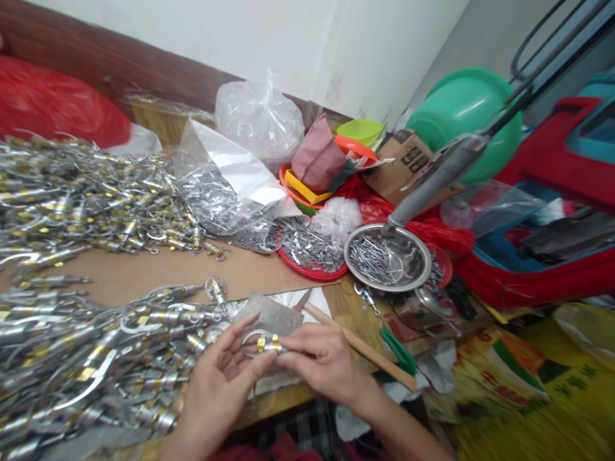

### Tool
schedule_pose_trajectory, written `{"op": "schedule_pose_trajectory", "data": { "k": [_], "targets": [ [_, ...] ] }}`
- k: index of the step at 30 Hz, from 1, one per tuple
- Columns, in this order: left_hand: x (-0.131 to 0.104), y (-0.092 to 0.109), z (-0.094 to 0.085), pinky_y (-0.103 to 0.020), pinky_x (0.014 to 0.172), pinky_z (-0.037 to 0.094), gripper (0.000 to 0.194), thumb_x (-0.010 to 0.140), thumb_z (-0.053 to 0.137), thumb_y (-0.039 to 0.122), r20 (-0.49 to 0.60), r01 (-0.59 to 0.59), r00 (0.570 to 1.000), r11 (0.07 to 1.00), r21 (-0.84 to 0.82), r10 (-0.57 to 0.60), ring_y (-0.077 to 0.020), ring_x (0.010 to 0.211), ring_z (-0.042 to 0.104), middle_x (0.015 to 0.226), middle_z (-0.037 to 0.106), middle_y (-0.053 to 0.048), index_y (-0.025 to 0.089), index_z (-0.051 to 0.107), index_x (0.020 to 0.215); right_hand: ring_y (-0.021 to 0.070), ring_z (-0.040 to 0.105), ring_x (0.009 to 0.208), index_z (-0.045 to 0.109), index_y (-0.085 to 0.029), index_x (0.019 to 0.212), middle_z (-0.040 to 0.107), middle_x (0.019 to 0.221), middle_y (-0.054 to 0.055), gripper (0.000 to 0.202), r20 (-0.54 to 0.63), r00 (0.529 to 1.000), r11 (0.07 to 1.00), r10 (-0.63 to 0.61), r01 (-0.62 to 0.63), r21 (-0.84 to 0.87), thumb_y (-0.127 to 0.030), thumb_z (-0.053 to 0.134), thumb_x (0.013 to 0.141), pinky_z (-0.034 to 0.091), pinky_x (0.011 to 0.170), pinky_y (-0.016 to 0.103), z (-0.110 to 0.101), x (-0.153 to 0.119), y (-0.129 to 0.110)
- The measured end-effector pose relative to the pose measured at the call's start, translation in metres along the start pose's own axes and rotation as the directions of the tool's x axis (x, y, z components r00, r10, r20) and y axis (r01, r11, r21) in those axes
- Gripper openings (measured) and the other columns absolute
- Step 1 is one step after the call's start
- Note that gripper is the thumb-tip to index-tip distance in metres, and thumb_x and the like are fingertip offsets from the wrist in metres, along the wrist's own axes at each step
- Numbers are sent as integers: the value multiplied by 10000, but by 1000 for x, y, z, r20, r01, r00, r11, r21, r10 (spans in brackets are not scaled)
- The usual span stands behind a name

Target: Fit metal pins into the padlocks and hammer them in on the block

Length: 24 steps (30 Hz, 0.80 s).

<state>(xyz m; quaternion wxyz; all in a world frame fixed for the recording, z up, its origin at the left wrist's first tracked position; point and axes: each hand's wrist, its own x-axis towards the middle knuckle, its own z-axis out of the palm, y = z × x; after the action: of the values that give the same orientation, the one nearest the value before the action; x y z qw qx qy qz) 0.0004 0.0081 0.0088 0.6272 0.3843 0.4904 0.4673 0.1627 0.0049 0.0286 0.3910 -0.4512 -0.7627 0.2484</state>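
Observation:
Both hands hold one small silver metal hook fitting [268,344] with brass-coloured bands, above the near edge of the table. My left hand [221,365] has its curved hook end between thumb and fingers. My right hand [321,358] pinches the other end with thumb and fingertips; anything small inside that pinch is hidden. Just behind the hands lies a grey metal block [269,312]. A wooden handle [360,346] lies slantwise beside my right hand. Many similar hook fittings [96,346] are heaped left of my left hand.
A second heap of fittings [86,198] lies at the back left. A clear bag of metal parts [211,198], a red tray of flat metal pieces [312,250] and a steel bowl of pins [375,259] stand behind. A grey-handled lever [439,173] slants over the bowl.

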Motion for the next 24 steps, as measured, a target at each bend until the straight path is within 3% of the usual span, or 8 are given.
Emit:
{"op": "schedule_pose_trajectory", "data": {
  "k": [3, 5, 8, 13, 16, 19, 24],
  "targets": [
    [-1, -5, 4, -262, 687, 539, 595, 556, 730, 292, -16, 13, 1000, 999, -33, -14, -185, 779, 650, 797, 676, -22, 202, 483, 1090, 127, 630, 746, 697, -205, 833, 695, 799, 18, 143, 11, 997, 961, 82, -76, -264, -227, 562, 790, 490, 695, 214, -26, 26, 25],
    [-3, -5, 7, -257, 669, 539, 617, 568, 722, 294, -17, 36, 999, 998, -55, -37, -175, 730, 656, 746, 657, -1, 217, 430, 1107, 130, 597, 913, 648, -226, 979, 660, 995, 22, 241, -48, 975, 765, 215, -199, -612, -170, 455, 845, 449, 814, 241, -44, 49, 52],
    [-5, -1, 11, -251, 669, 534, 619, 557, 728, 284, -26, 49, 998, 997, -64, -51, -166, 712, 657, 711, 637, 19, 223, 400, 1078, 206, 602, 911, 638, -230, 990, 672, 951, 55, 280, 13, 950, 666, 313, -210, -716, -110, 503, 776, 446, 788, 311, -61, 79, 90],
    [-4, -1, 9, -267, 638, 538, 620, 521, 741, 275, -43, 83, 995, 996, -36, -85, -179, 672, 665, 660, 633, 31, 219, 406, 1040, 242, 607, 857, 598, -196, 1020, 672, 885, 89, 391, 139, 925, 665, 353, -144, -733, -41, 550, 664, 433, 737, 305, -59, 103, 118],
    [0, -6, 5, -287, 656, 535, 635, 498, 757, 277, -38, 103, 994, 994, -31, -104, -190, 693, 665, 646, 645, 19, 204, 408, 1024, 229, 607, 830, 591, -160, 1018, 665, 876, 93, 421, 166, 927, 704, 336, -130, -698, -30, 579, 618, 437, 718, 280, -60, 107, 119],
    [3, -9, 2, -296, 641, 533, 597, 502, 759, 269, -21, 101, 994, 993, -68, -103, -183, 663, 662, 645, 647, 23, 210, 395, 971, 199, 598, 840, 636, -135, 915, 657, 874, 89, 271, 131, 953, 762, 274, -131, -635, -55, 550, 671, 437, 753, 273, -58, 101, 108],
    [3, -8, 1, -259, 596, 524, 523, 513, 757, 233, -8, 99, 995, 987, -123, -101, -161, 618, 658, 630, 633, 54, 231, 369, 864, 116, 606, 755, 649, -158, 821, 664, 821, 34, 141, 92, 987, 898, 135, -82, -431, -154, 513, 781, 468, 697, 210, -31, 58, 57]
  ]
}}
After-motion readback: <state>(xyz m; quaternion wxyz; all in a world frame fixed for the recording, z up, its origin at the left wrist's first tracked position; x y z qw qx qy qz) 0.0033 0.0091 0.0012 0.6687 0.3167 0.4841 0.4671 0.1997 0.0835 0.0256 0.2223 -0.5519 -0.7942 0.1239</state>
